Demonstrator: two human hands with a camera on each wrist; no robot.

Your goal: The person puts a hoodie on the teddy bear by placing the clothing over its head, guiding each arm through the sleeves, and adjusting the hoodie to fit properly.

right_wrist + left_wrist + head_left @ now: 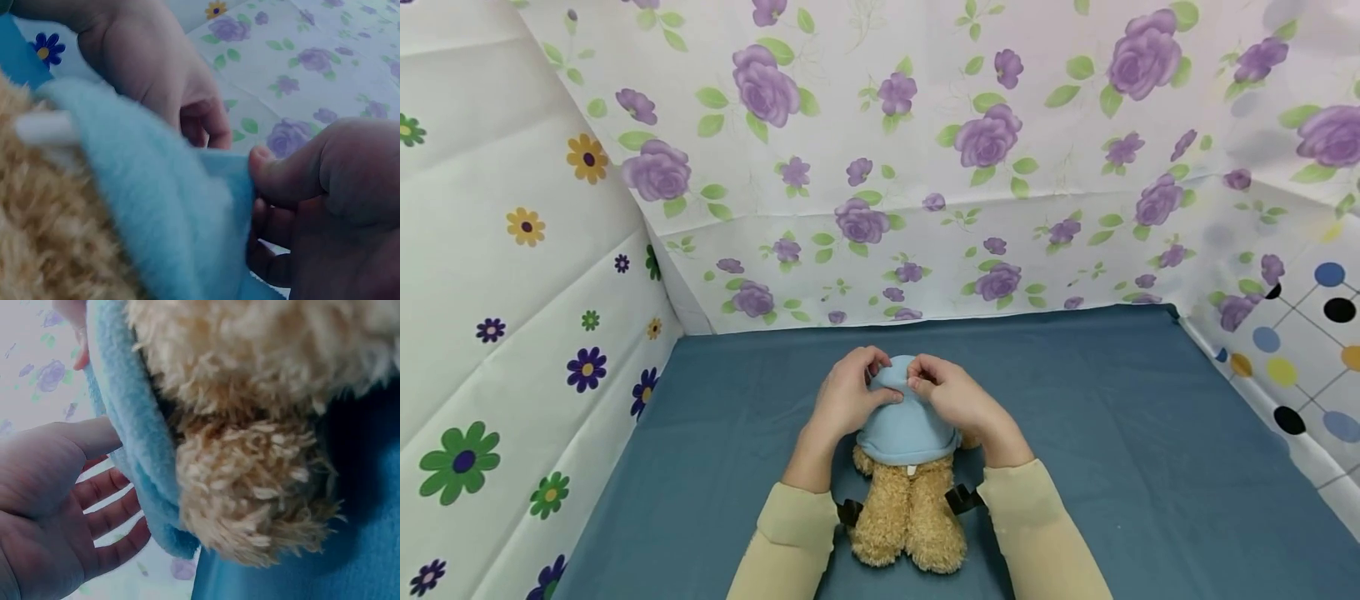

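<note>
A curly tan teddy bear [880,521] lies on the blue cloth with its legs toward me. A light blue plush garment [910,433] covers its upper body, and the bear's head is hidden. My left hand [844,396] holds the garment's left upper part; in the left wrist view its thumb presses the fabric and its fingers reach behind. My right hand [958,398] pinches a fold of the garment between thumb and fingers, as the right wrist view shows. A small white tag [912,470] sticks out below the garment's lower edge.
A blue cloth [737,417] covers the table. Behind it hangs a white sheet with purple roses [861,221]. Flower-printed fabric [463,458] stands at the left and dotted fabric [1285,371] at the right. Dark straps [964,499] sit at my wrists, near the bear's legs.
</note>
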